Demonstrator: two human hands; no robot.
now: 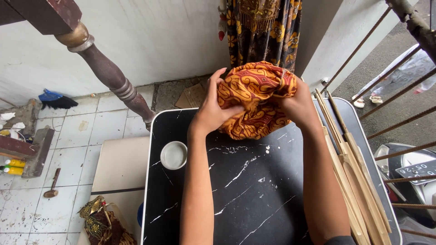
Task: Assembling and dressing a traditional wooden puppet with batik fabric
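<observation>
A bundled orange and red patterned cloth [254, 97] rests at the far edge of a black marble-look table [245, 190]. My left hand [213, 106] presses on the cloth's left side, fingers spread and gripping the fabric. On the bundle's right side my right hand [297, 104] grips it too, partly tucked into the folds. Both forearms stretch across the table top.
A small grey round bowl [173, 155] sits on the table's left side. Several bamboo sticks [352, 172] lie along its right edge. A carved wooden post [109, 72], a hammer [52, 183] on the tiled floor, a hanging patterned garment [263, 29] and a metal railing [399, 90] surround the table.
</observation>
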